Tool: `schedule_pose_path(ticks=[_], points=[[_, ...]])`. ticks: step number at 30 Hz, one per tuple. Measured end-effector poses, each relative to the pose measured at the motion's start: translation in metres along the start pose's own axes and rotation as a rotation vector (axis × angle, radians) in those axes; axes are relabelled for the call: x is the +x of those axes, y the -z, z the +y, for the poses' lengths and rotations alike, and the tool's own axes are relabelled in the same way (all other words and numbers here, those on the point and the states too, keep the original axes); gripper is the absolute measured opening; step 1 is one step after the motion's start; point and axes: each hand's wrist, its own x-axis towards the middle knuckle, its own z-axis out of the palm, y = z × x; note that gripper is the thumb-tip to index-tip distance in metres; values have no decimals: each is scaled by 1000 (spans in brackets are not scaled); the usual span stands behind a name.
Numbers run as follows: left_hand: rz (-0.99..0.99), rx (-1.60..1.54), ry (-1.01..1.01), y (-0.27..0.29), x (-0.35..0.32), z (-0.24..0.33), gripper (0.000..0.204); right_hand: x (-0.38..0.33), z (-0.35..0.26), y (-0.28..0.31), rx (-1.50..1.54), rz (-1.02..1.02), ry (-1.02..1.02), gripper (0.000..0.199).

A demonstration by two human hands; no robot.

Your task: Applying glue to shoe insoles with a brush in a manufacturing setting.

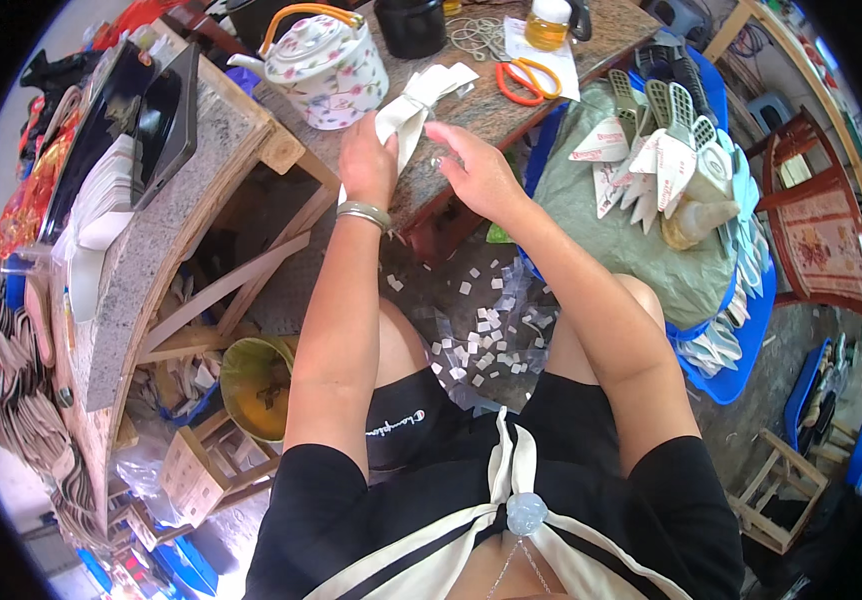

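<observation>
The fingers of the left hand (367,160) are wrapped round a bunch of white paper strips (413,103), held up over the edge of the wooden table (471,110). The right hand (479,172) sits just beside it, fingertips pinched together on something too small to make out. Behind stand a flowered teapot (326,68) and orange scissors (524,80); white scraps (481,340) litter the floor below.

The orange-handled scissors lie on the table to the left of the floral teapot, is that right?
Not quite. In the head view the orange-handled scissors lie on the table to the right of the floral teapot, not to its left.
</observation>
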Motion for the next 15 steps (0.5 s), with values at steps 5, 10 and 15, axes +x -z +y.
schedule_pose_path(ticks=[5, 10, 15], points=[[11, 141, -155, 9, -3, 6, 44, 38, 26, -21, -359, 86, 253, 64], [-119, 170, -52, 12, -8, 7, 49, 66, 60, -25, -627, -62, 157, 79], [-418, 161, 93, 32, -1, 22, 53, 69, 75, -22, -734, -102, 119, 78]])
